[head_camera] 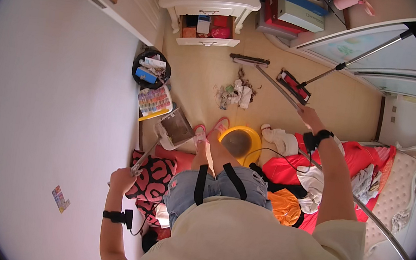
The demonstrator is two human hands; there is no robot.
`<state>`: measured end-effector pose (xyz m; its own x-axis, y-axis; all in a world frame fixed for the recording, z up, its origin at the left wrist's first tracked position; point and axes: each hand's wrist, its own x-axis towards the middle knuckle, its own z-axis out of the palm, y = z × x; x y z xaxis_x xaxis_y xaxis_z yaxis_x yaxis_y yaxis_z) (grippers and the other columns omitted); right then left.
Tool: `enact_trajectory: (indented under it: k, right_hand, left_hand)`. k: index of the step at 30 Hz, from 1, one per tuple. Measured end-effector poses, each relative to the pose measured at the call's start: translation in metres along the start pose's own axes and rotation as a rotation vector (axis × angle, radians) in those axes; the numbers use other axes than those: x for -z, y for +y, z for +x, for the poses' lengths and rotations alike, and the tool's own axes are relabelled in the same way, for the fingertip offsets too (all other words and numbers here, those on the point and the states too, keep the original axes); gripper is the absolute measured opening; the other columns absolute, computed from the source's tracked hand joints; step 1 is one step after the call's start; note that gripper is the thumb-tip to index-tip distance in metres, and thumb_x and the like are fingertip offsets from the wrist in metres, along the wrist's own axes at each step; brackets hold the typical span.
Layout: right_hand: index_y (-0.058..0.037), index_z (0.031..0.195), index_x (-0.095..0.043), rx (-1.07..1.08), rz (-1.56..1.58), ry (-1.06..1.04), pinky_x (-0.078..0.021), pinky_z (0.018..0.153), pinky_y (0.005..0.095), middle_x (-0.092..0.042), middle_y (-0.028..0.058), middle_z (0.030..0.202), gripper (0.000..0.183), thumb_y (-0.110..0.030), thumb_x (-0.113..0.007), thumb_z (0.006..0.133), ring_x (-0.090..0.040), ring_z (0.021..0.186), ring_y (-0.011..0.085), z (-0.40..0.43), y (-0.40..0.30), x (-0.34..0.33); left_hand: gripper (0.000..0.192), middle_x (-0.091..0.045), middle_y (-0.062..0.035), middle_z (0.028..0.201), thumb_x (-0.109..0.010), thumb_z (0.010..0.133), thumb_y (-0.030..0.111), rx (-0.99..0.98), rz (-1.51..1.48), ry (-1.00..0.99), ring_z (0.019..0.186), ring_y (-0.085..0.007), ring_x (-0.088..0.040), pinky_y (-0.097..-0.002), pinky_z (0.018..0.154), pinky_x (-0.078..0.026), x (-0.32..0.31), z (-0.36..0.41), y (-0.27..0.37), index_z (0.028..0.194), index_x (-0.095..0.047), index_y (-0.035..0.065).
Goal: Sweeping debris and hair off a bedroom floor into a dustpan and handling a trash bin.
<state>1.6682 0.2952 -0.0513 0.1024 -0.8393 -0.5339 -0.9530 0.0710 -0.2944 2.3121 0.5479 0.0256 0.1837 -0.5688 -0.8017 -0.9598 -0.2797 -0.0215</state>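
Observation:
With my right hand point(309, 118) I grip the long handle of a broom point(249, 61); its dark bristles rest on the floor beyond a pile of rubbish point(239, 93). The pile holds crumpled paper, hair and a green scrap. My left hand point(123, 181) is closed around the handle of a long-handled dustpan point(177, 126), held low at the left beside my pink shoes. Dark dust coats the inside of the pan. A gap of floor separates the rubbish from both the pan and the bristles' far side.
A yellow basin point(257, 139) with murky contents stands by my feet. A flat mop point(294, 85) leans against the cabinet at right. At left are a full bin point(136, 66) and a storage box point(154, 103). An open drawer point(208, 42) juts out ahead. Clothes cover the bed point(391, 201).

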Motion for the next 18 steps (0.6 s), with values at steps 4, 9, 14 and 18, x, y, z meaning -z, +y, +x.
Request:
enact_trajectory:
  k: [4,9,14,18]
  right_hand:
    - [-0.0099,0.106,-0.056,-0.108,0.125,-0.009,-0.0423,0.051,0.0368,-0.055,0.0156,0.065,0.026,-0.023,-0.044,0.087,-0.054,0.057,0.0266,0.078,0.044,-0.024]
    - [-0.0084,0.104,-0.055,-0.315,0.479,-0.032,-0.0366,0.035,0.0309,-0.048,0.0102,0.051,0.026,-0.025,-0.044,0.088,-0.048,0.038,0.0175,0.139,0.028,-0.04]
    - [-0.0008,0.101,-0.052,-0.183,0.338,-0.051,-0.0476,0.059,0.0466,-0.06,0.0213,0.073,0.026,-0.016,-0.044,0.081,-0.059,0.065,0.0369,0.108,-0.003,-0.075]
    - [-0.0056,0.11,-0.048,-0.083,0.332,0.086,-0.0458,0.059,0.0502,-0.059,0.0238,0.077,0.03,-0.018,-0.041,0.084,-0.058,0.068,0.041,0.014,0.033,-0.166]
  left_hand:
    - [0.028,-0.063,-0.0144,0.074,-0.054,0.077,0.036,-0.024,-0.018,0.0,0.073,-0.0333,-0.061,-0.0431,0.065,-0.049,0.027,-0.011,0.039,0.082,-0.063,0.0104]
    - [0.026,-0.062,-0.0156,0.067,-0.058,0.074,0.033,-0.005,-0.027,0.019,0.069,-0.0346,-0.06,-0.0433,0.063,-0.048,0.047,-0.032,0.074,0.078,-0.062,0.0078]
    - [0.024,-0.061,-0.0158,0.065,-0.059,0.072,0.029,0.02,-0.072,0.031,0.068,-0.0347,-0.06,-0.0427,0.063,-0.047,0.085,-0.039,0.124,0.077,-0.062,0.0054]
    - [0.024,-0.061,-0.0161,0.067,-0.06,0.073,0.027,-0.008,-0.089,0.125,0.068,-0.0347,-0.06,-0.042,0.063,-0.047,0.116,-0.032,0.162,0.081,-0.064,0.0048]
